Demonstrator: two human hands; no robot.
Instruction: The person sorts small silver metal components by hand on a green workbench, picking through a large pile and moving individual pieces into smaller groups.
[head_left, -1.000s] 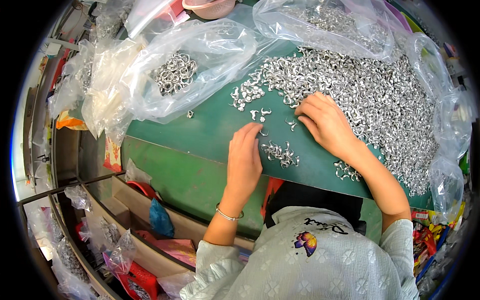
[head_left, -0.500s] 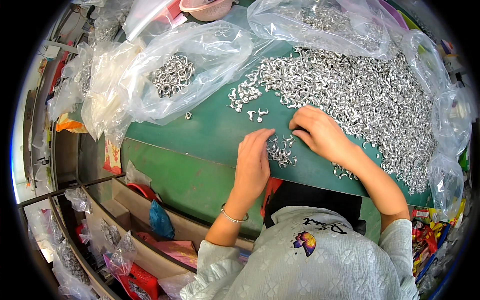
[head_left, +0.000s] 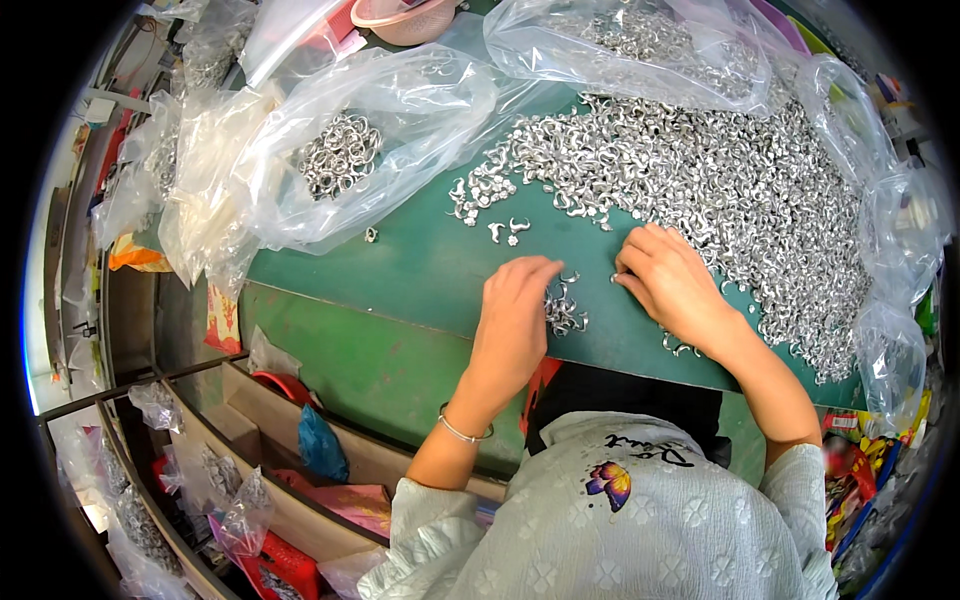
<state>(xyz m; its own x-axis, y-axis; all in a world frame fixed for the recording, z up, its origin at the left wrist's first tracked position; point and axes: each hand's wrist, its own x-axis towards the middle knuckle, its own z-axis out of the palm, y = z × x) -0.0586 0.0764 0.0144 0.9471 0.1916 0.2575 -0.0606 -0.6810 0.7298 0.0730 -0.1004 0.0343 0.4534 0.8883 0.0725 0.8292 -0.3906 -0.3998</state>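
Note:
A broad heap of small curved silver metal pieces (head_left: 690, 190) covers the right of the green tabletop. At its near-left border, my right hand (head_left: 675, 285) has thumb and fingertips pinched together, a tiny silver bit showing at the tips. Just left of it, my left hand (head_left: 515, 310) holds its fingers closed and bent; whatever is in their tips is hidden. A small pile of the same metal pieces (head_left: 566, 312) lies against my left hand's inner side. Two loose pieces (head_left: 505, 234) rest farther off, beside a cluster at the heap's left end.
An open clear plastic bag (head_left: 420, 130) with silver rings (head_left: 340, 155) lies at the left, a single small piece (head_left: 371, 235) near it. Another clear bag (head_left: 640, 60) of metal pieces and a pink basket (head_left: 405, 22) are at the back. Partitioned compartments (head_left: 290, 470) stand lower left.
My right hand has drawn away to the right from my left hand, its fingers now pinched together. My left hand has shifted slightly right beside the small pile.

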